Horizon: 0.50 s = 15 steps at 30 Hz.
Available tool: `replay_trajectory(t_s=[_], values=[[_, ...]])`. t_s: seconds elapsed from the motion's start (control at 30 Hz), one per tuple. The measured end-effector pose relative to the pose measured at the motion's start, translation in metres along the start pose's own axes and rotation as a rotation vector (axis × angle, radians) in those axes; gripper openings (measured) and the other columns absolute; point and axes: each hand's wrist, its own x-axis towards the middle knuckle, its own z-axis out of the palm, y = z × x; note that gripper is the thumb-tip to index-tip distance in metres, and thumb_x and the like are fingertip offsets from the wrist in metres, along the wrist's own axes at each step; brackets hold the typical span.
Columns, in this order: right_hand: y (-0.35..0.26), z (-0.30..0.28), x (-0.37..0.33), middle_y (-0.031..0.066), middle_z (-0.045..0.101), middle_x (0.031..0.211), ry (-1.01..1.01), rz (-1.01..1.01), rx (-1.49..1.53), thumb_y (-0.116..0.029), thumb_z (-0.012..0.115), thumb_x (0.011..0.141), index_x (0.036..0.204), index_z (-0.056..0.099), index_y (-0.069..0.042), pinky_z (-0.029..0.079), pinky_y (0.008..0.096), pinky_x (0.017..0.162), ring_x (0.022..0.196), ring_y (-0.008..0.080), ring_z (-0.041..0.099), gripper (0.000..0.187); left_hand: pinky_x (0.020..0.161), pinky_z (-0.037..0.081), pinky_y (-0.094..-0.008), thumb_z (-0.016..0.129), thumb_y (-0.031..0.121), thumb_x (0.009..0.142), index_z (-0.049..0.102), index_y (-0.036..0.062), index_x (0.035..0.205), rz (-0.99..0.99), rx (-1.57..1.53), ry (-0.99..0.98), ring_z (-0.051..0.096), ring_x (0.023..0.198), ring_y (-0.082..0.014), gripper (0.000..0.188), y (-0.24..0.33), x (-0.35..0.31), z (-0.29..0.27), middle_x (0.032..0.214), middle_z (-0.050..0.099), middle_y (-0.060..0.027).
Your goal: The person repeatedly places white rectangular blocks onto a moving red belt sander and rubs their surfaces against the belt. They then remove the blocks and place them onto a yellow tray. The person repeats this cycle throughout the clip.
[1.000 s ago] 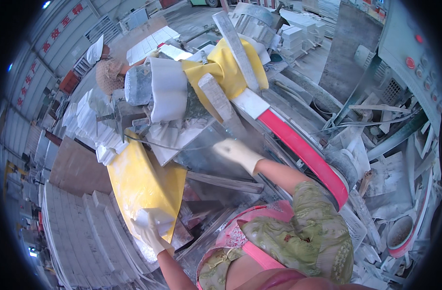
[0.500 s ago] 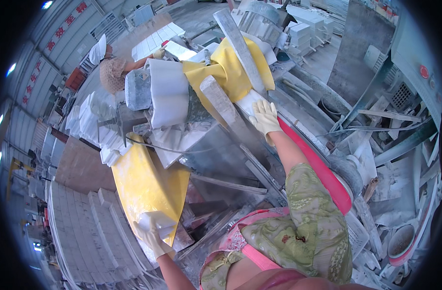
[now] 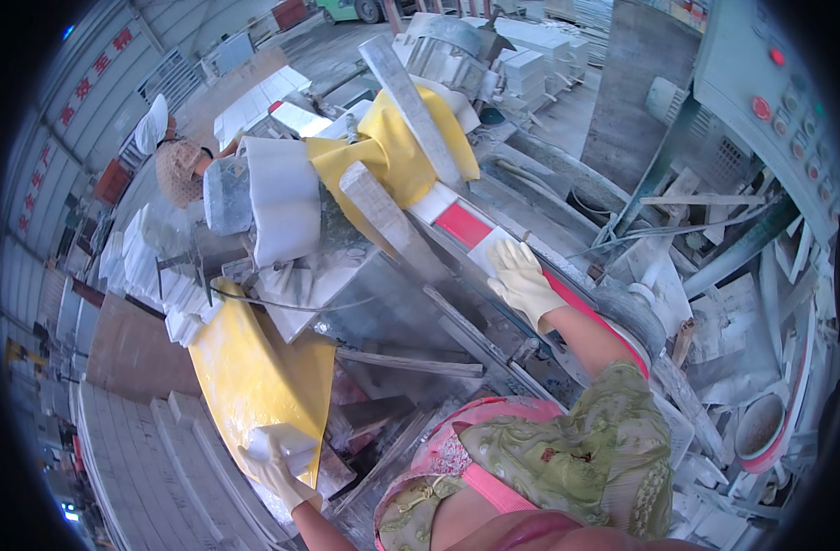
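Observation:
My right hand, in a pale cream glove, lies flat with its fingers stretched over a white stone piece on a narrow red belt. Farther along the belt sits another white piece, with a stretch of red showing between the two. Lower left, my gloved left hand grips a small white stone block resting on a wet yellow sheet. Part of its grip is hidden by the glove and block.
Two grey bars slant over the belt beside a yellow cloth. A control panel with buttons stands at right. Across the machine, a person wears a white cap. Stacked pale slabs lie at left; broken offcuts crowd the right.
My view has turned to the right. My right hand has come back along the belt, away from the front white piece, and red belt now shows between the pieces. My left hand stays at the block.

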Motion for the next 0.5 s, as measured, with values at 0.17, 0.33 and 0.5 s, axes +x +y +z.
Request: replay_trajectory(t_s=[0.17,0.33,0.5], values=[[0.005,-0.027,-0.009,0.0197,0.052,0.146,0.070,-0.121,0.031,-0.036,0.063,0.096,0.143,0.052,-0.002,0.035,0.0481,0.114,0.136,0.0370,0.045,0.059,0.120,0.038,-0.0401,0.084,0.032,0.087,0.032,0.0065,0.162,0.024,0.003,-0.007,0.042,0.146,-0.0346,0.095,0.004,-0.001,-0.002,0.162,0.036,-0.0201],[0.007,-0.033,0.020,0.0205,0.051,0.146,0.128,0.005,0.247,-0.043,0.064,0.093,0.141,0.054,-0.002,0.031,0.0492,0.117,0.139,0.0378,0.043,0.063,0.120,0.037,-0.0389,0.083,0.037,0.088,0.032,0.0055,0.162,0.033,0.127,-0.025,0.043,0.145,-0.0342,0.095,-0.017,0.014,-0.003,0.162,0.038,-0.0213],[-0.014,0.000,0.048,0.0200,0.049,0.151,0.104,0.134,0.063,-0.044,0.065,0.093,0.140,0.055,-0.003,0.026,0.0552,0.121,0.146,0.0380,0.038,0.064,0.120,0.038,-0.0397,0.082,0.039,0.088,0.032,0.0051,0.162,0.081,0.105,-0.004,0.043,0.145,-0.0343,0.096,-0.011,0.013,-0.004,0.160,0.041,-0.0205]])
